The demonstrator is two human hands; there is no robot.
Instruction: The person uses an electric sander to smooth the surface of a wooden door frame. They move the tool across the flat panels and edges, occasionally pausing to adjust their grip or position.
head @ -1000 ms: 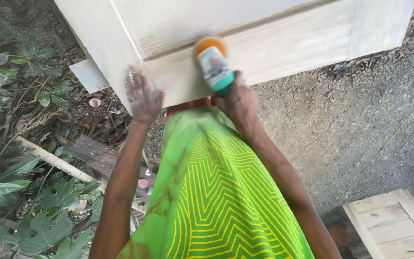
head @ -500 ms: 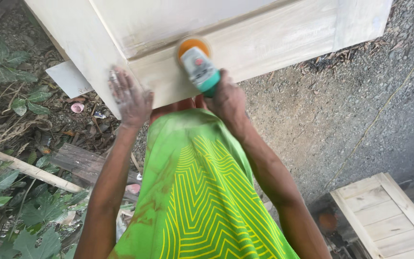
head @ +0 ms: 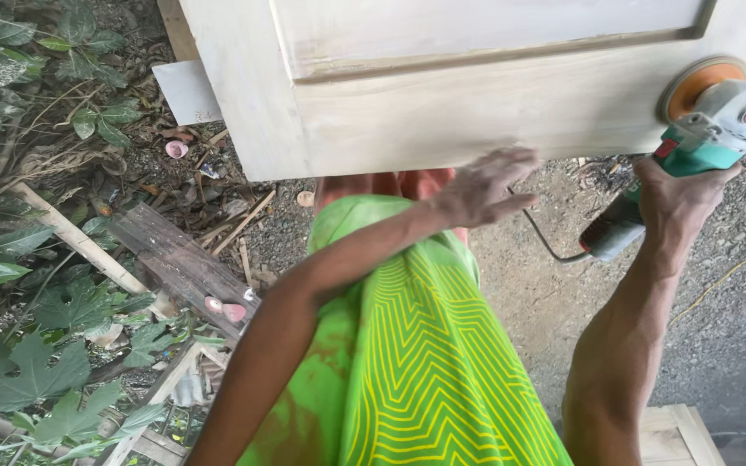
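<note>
An electric sander (head: 692, 129) with a teal and grey body is being gripped by the right hand (head: 679, 194), the fingers wrapped tight around its handle. Its orange disc (head: 703, 84) is being pressed against the lower rail of a pale wooden door panel (head: 477, 103), near the right edge of the view. A black cord (head: 546, 242) is trailing from the tool's tail toward the person's body.

The left hand (head: 481, 185) is being held flat against the bottom edge of the panel, fingers spread and pointing right, holding nothing.

Compared with the earlier pictures, the sander is being worked much farther to the right along the rail; 0.5 s ago it was sitting near the middle of the panel's lower edge, just beside the left hand. The left hand, formerly raised with fingers upward near the panel's left corner, is now being laid sideways under the rail. The 2 hands, once close together, are now being kept well apart.

A green garment (head: 425, 362) with yellow zigzag lines is filling the lower middle. Weathered planks (head: 179, 259) and broad leaves (head: 36, 362) are lying on the ground to the left, and a pale wooden frame (head: 679, 436) is showing at the bottom right on the gravel (head: 736, 328).
</note>
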